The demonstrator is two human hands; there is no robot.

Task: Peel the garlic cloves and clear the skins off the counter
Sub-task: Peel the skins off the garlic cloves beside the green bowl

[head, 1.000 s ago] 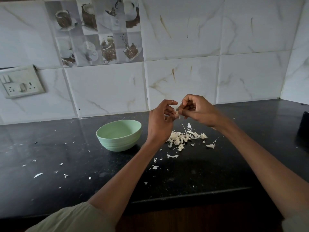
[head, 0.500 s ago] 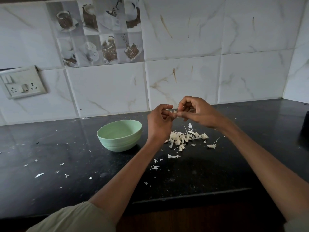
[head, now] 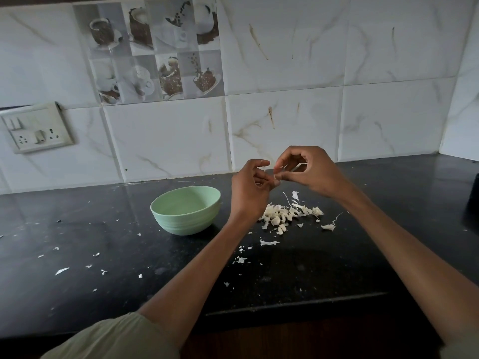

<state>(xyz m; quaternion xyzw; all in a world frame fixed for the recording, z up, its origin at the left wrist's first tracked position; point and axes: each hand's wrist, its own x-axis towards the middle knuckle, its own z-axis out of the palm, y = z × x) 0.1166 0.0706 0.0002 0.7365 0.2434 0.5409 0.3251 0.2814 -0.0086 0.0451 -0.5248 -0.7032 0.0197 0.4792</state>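
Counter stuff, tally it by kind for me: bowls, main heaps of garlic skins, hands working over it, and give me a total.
Bowl: 1, pale green, left of the heap.
Heap of garlic skins: 1, with loose flakes scattered around it, too many and small to count.
Hands: 2, left hand and right hand, raised above the heap, fingertips meeting on a small pale piece.
Total: 4

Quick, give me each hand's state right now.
Left hand: fingers curled, pinching a garlic clove.
Right hand: pinching the same garlic clove, peeling.

Home kitchen: black counter [head: 337,268], tiled backsplash [head: 285,60]
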